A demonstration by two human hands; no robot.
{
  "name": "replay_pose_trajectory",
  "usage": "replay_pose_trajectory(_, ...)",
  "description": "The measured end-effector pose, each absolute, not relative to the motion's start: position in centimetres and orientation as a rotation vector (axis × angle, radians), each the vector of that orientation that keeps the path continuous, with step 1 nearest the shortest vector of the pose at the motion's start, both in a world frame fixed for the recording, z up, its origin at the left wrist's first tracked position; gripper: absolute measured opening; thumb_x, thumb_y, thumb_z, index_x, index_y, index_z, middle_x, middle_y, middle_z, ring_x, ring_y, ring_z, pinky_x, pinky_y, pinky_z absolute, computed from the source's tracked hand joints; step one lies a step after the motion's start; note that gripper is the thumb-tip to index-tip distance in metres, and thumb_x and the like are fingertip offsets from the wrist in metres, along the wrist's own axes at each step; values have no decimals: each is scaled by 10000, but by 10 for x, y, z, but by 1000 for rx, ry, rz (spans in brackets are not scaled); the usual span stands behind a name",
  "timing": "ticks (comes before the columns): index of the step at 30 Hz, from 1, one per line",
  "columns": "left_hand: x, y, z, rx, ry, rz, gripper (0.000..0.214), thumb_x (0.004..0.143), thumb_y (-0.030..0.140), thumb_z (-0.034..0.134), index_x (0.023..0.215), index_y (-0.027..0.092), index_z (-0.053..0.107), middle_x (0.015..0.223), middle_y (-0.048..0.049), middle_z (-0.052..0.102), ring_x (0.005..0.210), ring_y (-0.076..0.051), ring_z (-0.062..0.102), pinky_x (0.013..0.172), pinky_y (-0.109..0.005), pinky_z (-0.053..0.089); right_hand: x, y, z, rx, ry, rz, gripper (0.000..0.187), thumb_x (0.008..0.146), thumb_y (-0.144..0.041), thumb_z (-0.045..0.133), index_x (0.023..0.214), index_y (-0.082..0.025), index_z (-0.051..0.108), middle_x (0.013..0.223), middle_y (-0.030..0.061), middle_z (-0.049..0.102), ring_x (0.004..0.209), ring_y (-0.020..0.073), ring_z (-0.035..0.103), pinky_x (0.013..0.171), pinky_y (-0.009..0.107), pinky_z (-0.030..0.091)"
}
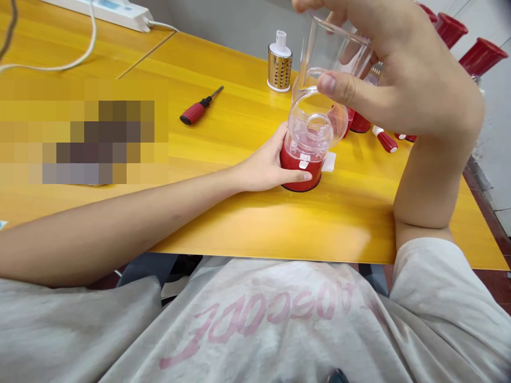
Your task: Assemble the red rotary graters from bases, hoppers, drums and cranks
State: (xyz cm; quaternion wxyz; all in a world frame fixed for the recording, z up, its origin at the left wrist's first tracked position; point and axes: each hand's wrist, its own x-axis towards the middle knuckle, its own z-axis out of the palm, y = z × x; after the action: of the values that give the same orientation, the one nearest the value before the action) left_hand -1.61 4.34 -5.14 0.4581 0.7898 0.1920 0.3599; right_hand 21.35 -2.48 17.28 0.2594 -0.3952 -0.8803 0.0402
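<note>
Near the table's front edge stands a rotary grater with a red base (309,180) and a clear plastic body (295,119). My left hand (263,162) wraps round the red base from the left, its thumb lying across the front. A clear square hopper (309,53) rises from the body; my right hand (403,69) grips it near its rim, thumb on the near side and fingers beyond. Whether the hopper and body are one piece I cannot tell. A white tab (329,161) sticks out at the base's right. Behind stands a metal grater drum (279,69) with a white top.
A screwdriver (195,110) with a red and black handle lies left of the grater. More red grater parts (451,29) stand at the back right, and a red-handled crank (385,139) lies below them. A white power strip (120,11) with cables sits at the back left.
</note>
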Motion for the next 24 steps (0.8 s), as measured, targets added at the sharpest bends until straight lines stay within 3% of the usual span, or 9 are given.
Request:
replay_pose_trajectory(6,-15,39,-51,1933,491,899,1149,852,555,1072,1776,181,502,1873,-261,628,1797,-482,596,1575,-684,406,212,-26,166,-1210,-2487,-210,582,1277,-534,733,1852,-457,679,1868,-210,675,1745,304,631,1504,418,556)
replay_pose_trajectory(12,-13,31,-50,1921,514,935,1183,865,596,1070,1806,192,477,1922,-257,584,1843,-475,543,1606,-671,355,203,-30,159,-1316,-2400,-221,672,1237,-422,826,1886,-413,655,1818,-126,724,1609,326,715,1513,503,587)
replay_pose_trajectory(14,-12,30,-50,1904,517,950,1200,873,617,1076,1820,207,464,1932,-256,576,1843,-475,540,1609,-690,341,202,-30,158,-1319,-2402,-229,650,1261,-426,792,1893,-406,646,1829,-121,718,1618,316,704,1513,495,576)
replay_pose_trajectory(19,-11,30,-54,1900,517,982,1241,862,671,1088,1830,212,461,1939,-257,553,1871,-477,501,1627,-661,298,206,-26,155,-1274,-2429,-285,607,1274,-494,779,1866,-514,647,1882,-193,675,1598,289,698,1484,379,562)
replay_pose_trajectory(21,-11,30,-55,1913,530,988,1242,868,700,1082,1825,206,465,1942,-258,545,1885,-479,480,1631,-638,292,206,-27,156,-1256,-2444,-296,624,1278,-491,766,1887,-478,631,1886,-182,672,1607,294,693,1495,421,560)
replay_pose_trajectory(24,-12,29,-55,1922,555,995,1277,843,739,1099,1820,214,468,1930,-252,565,1872,-495,496,1621,-650,318,202,-31,159,-1302,-2463,-289,693,1275,-422,748,1942,-329,582,1884,-118,671,1644,309,661,1513,528,555)
